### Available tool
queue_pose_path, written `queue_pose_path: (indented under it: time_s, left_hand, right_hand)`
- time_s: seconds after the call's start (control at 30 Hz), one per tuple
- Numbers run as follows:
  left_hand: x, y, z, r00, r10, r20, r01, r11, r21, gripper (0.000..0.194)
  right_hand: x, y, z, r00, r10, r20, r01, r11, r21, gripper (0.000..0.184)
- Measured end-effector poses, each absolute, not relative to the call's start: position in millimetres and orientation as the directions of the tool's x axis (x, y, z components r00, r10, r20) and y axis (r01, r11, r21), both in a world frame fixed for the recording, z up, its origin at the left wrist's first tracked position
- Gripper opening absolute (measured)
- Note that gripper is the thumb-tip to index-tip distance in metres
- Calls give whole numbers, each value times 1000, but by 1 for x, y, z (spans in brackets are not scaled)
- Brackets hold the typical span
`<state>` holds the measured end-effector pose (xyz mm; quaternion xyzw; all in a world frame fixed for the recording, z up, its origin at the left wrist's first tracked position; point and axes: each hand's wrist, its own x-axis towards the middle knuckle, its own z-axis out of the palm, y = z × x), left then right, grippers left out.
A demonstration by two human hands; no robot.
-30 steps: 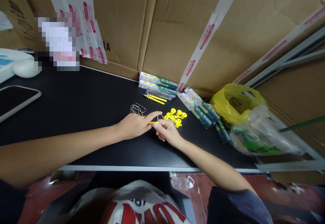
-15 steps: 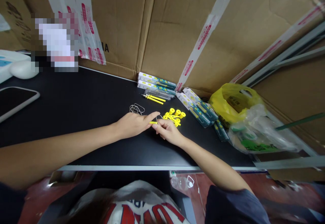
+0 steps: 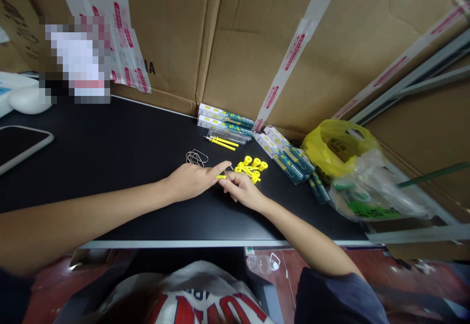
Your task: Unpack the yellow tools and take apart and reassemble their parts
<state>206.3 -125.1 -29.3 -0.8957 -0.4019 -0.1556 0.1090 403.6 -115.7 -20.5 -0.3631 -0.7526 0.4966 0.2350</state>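
Note:
My left hand (image 3: 191,182) is closed on a small yellow plastic piece (image 3: 221,176), with the index finger stretched over it. Right against it, my right hand (image 3: 243,189) pinches a thin bent metal wire hook (image 3: 231,167) at the end of the yellow piece. Fingers cover most of both parts, so how they join is hidden. Just behind my left hand lies a small heap of bent wire hooks (image 3: 196,157). Several yellow plastic caps (image 3: 256,162) are piled beyond my right hand. Farther back are yellow rods (image 3: 224,143) next to clear plastic tubes (image 3: 231,136).
Narrow printed boxes (image 3: 225,123) lie against the cardboard wall (image 3: 242,45), with more boxes (image 3: 282,155) to the right. Beside them sit a yellow plastic bag (image 3: 330,148) and a clear bag (image 3: 370,192). A phone-like device (image 3: 22,145) rests at the left of the black table (image 3: 110,167).
Both hands stay together in nearly the same place. The wire hook has tilted slightly between the right fingers. The whole view has shifted a little.

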Motion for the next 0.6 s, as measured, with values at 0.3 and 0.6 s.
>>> queue_pose_path:
  time_s: [0.3,0.6]
  left_hand:
    - [208,-124,-29,571,761,308,787,-614,60,46]
    - [211,-125,-28,533,804,264,800,-581,153,50]
  right_hand:
    - [404,-112,-27,-651,759,-19,223,167,-960,41]
    - [399,-111,-32,-571,818,-65,183,50,-982,50]
